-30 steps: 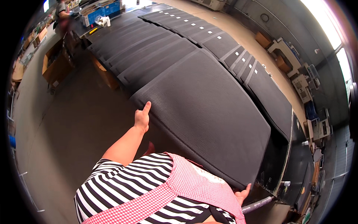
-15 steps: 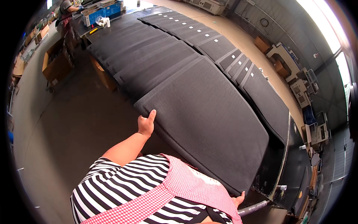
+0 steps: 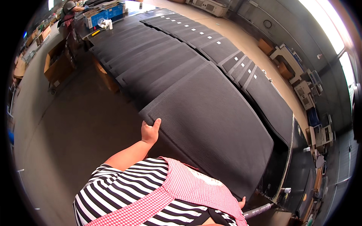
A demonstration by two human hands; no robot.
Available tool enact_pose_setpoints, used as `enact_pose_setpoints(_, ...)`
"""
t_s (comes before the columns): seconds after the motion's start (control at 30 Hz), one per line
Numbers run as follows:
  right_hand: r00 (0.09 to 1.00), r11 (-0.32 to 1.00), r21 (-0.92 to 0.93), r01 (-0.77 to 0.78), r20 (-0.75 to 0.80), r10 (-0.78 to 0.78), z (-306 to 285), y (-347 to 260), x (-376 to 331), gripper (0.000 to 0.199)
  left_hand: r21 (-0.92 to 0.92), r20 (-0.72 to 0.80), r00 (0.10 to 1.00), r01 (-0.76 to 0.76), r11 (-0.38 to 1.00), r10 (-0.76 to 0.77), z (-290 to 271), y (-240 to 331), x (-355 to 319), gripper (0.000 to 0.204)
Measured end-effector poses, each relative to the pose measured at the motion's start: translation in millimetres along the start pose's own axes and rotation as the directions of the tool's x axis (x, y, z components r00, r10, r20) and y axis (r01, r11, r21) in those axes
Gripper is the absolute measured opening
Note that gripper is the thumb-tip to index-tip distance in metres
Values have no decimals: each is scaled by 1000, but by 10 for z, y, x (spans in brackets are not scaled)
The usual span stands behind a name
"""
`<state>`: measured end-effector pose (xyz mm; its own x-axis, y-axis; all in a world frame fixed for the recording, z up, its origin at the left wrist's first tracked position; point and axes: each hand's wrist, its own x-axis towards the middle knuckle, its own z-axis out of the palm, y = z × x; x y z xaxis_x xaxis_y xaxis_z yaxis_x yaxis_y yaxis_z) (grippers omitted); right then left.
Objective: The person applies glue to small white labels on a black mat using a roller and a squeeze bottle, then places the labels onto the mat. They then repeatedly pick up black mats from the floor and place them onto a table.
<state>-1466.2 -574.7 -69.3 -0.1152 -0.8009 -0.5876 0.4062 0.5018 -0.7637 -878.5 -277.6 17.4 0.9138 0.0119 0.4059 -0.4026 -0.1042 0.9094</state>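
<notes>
A large dark grey foam sheet [image 3: 211,124] lies on top of a long row of overlapping sheets on a table. My left hand [image 3: 150,132] grips its near left edge, thumb on top and fingers under. My right hand [image 3: 241,203] shows only its fingertips past my checked apron, at the sheet's near right corner; whether it grips the sheet is hidden. My striped shirt and pink apron fill the lower part of the view.
More dark sheets [image 3: 158,49] with small white tags run toward the far end. A person [image 3: 69,11] stands there by blue boxes [image 3: 107,11]. Cardboard boxes [image 3: 58,66] sit on the floor at left. Machines [image 3: 301,79] line the right wall. A grey tube [image 3: 256,211] lies near my right hand.
My left hand went from resting flat on the sheet's corner to gripping its left edge, and the view has shifted closer to the sheet.
</notes>
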Motion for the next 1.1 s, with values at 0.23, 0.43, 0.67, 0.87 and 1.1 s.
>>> enact_pose_setpoints(0.23, 731, 795, -524, 307, -405, -549, 748, -12, -694, 60, -15, 115, 845, 527, 850, -522, -73, 6, -38, 45)
enact_pose_setpoints(0.43, 779, 919, -281, 275, -496, -384, 763, -220, -548, 62, -151, 65, 903, 429, 891, -424, -58, 101, -114, 42)
enact_pose_setpoints(0.67, 862, 959, -157, 234, -422, -280, 339, -160, -44, 62, -242, 21, 919, 388, 890, -395, -48, -10, -149, 44)
enact_pose_setpoints(0.87, 841, 959, -134, 249, -462, -282, 320, -134, 23, 55, -193, 58, 864, 501, 843, -500, -59, -21, -171, 54)
enact_pose_setpoints(1.1, 414, 382, -856, 349, -225, -882, 606, -594, -457, 55, 333, 56, 704, 655, 678, -708, -227, 279, -87, 55)
